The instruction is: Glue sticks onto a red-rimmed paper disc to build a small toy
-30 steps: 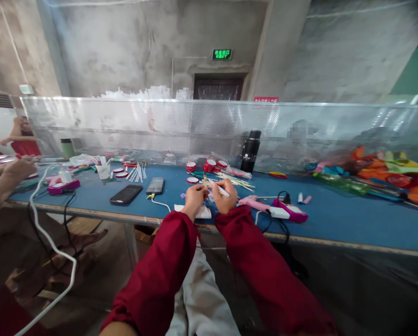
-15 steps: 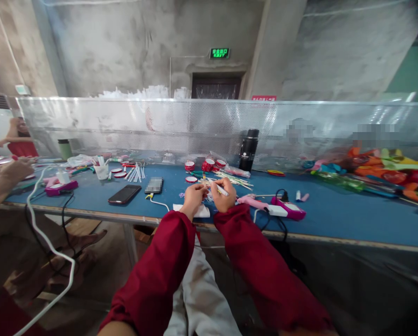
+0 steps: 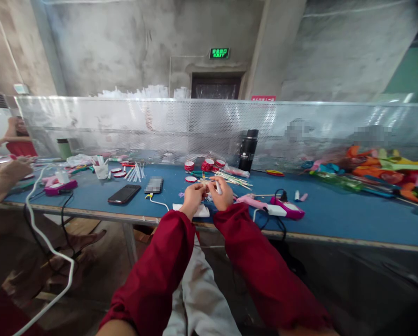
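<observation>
My left hand [image 3: 193, 197] is closed in a pinch over the near edge of the blue table [image 3: 180, 175]. A thin upright piece with an orange-yellow part [image 3: 203, 177] rises at its fingertips; its kind is too small to tell. My right hand [image 3: 223, 196] is curled around a short white pen-like stick [image 3: 218, 187], its fingertips meeting those of the left. Under the hands lies a white folded cloth or paper [image 3: 201, 212]. Just beyond them are red-and-white tape rolls [image 3: 209, 164] and a bundle of thin sticks [image 3: 235, 179].
A black flask [image 3: 248, 151] stands behind. On the left are a phone [image 3: 123, 194], a power bank [image 3: 154, 185] and a cup of white sticks [image 3: 101, 171]. To the right lie a purple glue-gun-like tool [image 3: 289, 210] and colourful material [image 3: 384, 168]. A co-worker's hand [image 3: 14, 170] works far left.
My right hand has turned slightly, and the white pen-like stick now stands steeper, closer to the left fingertips. My left hand stays nearly in place.
</observation>
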### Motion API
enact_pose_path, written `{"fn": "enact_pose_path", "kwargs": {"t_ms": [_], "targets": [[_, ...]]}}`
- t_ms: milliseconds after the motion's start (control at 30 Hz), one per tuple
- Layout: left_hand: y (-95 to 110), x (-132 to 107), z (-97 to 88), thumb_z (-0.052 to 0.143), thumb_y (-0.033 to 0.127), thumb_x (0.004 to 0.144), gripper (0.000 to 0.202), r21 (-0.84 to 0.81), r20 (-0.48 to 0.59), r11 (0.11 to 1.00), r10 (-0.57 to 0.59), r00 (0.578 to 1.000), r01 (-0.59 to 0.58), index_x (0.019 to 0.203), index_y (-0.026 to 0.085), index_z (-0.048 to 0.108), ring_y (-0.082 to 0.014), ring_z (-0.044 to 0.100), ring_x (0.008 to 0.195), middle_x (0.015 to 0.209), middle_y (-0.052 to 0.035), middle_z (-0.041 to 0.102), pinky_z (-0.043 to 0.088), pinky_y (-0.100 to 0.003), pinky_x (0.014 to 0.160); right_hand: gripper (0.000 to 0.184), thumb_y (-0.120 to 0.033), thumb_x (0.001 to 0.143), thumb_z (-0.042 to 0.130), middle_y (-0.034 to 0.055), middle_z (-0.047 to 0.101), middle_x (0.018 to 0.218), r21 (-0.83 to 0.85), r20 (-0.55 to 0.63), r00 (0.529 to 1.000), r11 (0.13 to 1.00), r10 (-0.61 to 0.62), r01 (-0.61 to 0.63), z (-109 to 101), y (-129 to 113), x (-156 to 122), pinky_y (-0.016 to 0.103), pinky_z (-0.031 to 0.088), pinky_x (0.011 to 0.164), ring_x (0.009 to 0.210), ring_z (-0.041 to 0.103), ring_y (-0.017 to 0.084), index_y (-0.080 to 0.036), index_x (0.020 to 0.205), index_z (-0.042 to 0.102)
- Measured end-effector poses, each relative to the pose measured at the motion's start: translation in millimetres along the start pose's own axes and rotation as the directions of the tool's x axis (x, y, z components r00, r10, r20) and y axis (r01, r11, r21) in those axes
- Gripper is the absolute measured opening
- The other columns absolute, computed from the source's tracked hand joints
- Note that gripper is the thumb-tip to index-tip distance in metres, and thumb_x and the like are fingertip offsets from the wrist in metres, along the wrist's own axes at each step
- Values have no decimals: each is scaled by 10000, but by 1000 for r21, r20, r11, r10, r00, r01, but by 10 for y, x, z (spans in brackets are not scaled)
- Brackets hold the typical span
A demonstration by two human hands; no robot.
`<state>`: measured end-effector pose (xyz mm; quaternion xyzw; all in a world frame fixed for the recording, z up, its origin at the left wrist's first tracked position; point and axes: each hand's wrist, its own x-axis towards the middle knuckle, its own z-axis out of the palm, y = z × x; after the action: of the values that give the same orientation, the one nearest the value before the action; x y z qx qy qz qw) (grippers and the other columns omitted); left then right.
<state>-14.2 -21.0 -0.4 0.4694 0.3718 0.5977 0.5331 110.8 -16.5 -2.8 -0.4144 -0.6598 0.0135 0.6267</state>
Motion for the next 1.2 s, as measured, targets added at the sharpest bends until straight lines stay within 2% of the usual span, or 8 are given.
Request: {"fn": "enact_pose_path", "kwargs": {"t_ms": [100,233,467,600,767,867,1067,1200], "targets": [[2,6,0,670,357,998,309,-11,8,1000,-9,1000,9,1223,144,663,-192,706,926,1145,-85,706,627,-369,788,246,-391,843,653,27,809,878,26,11,1000,1000,3,-3,6,-2,-5,395,601,835,847,777,265,-274,1060,664],[5,9,-2,666,357,1003,280,-31,27,999,-21,999,21,1177,138,671,-164,700,844,1067,-66,713,621,-327,723,251,-363,823,653,35,807,883,50,-2,1000,999,19,-19,15,-5,2,413,610,830,845,778,273,-272,1056,659],[1,17,-9,670,354,998,319,-72,63,996,-41,997,45,1241,147,659,-200,708,951,1171,-91,702,630,-380,804,266,-354,819,669,36,806,899,74,-7,1000,997,22,-22,12,1,8,429,612,857,867,777,274,-270,1071,655],[-3,20,-12,670,353,998,313,-93,76,994,-50,996,57,1233,146,661,-195,709,938,1159,-88,705,630,-373,794,277,-347,813,681,39,807,930,73,2,1000,997,15,-16,15,14,7,436,614,865,892,779,279,-274,1079,652],[-14,25,-14,670,359,997,328,-118,84,991,-49,995,59,1249,149,658,-212,708,987,1197,-97,700,627,-402,837,256,-317,840,608,56,810,978,78,23,1000,997,-4,3,19,36,13,452,613,901,930,781,287,-272,1090,640],[-24,41,-20,669,361,999,314,-110,85,992,-47,995,56,1226,145,664,-200,709,952,1162,-90,707,627,-385,812,262,-297,838,578,56,811,986,83,37,999,997,-11,8,18,45,16,459,607,925,949,779,289,-273,1092,634],[-52,79,-41,669,334,1001,245,-46,96,997,-54,994,59,1143,134,676,-160,693,836,1048,-59,710,615,-322,723,269,-355,814,639,58,809,968,108,57,998,994,13,-19,25,33,16,468,612,898,933,778,299,-277,1071,633],[-61,73,-42,667,339,1003,233,-6,98,999,-43,994,44,1109,132,681,-149,687,800,1006,-49,710,608,-307,700,298,-355,779,660,47,806,905,164,61,997,985,48,-57,33,11,28,452,629,818,852,783,293,-277,1064,623]]}}
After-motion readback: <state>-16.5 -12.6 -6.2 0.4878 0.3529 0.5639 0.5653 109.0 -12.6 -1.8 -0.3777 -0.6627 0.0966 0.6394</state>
